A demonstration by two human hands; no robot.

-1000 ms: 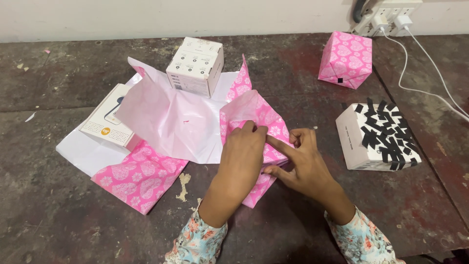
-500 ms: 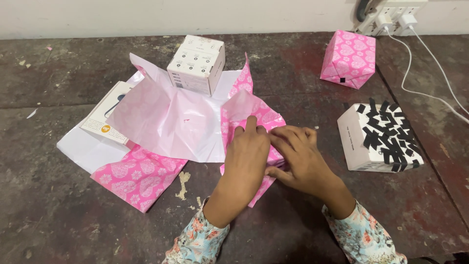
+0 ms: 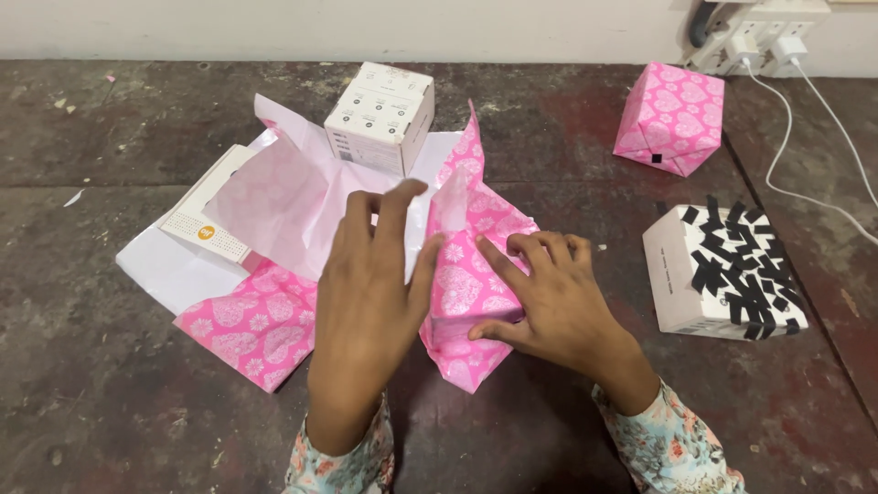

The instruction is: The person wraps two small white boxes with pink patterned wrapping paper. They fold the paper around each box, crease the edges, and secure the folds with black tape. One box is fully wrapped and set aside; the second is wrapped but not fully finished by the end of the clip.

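Observation:
A sheet of pink heart-patterned wrapping paper (image 3: 251,329) lies spread on the dark table, its pale underside up. A folded flap of the paper (image 3: 462,293) sits between my hands. My right hand (image 3: 553,306) rests on that flap, with fingers and thumb pinning the fold down. My left hand (image 3: 366,284) hovers just left of the flap with its fingers spread and nothing in it. A white cube box (image 3: 380,117) stands on the far part of the sheet. A flat white box (image 3: 203,224) lies partly under the sheet's left side.
A pink wrapped box (image 3: 672,117) stands at the back right. A white box covered with black tape pieces (image 3: 727,273) sits to the right of my right hand. A power strip (image 3: 759,41) with plugs and a white cable (image 3: 805,146) is at the far right corner.
My left hand has lifted off the folded flap and spread its fingers. My right hand stays pressed on the fold, and the flap's upper edge now stands up a little.

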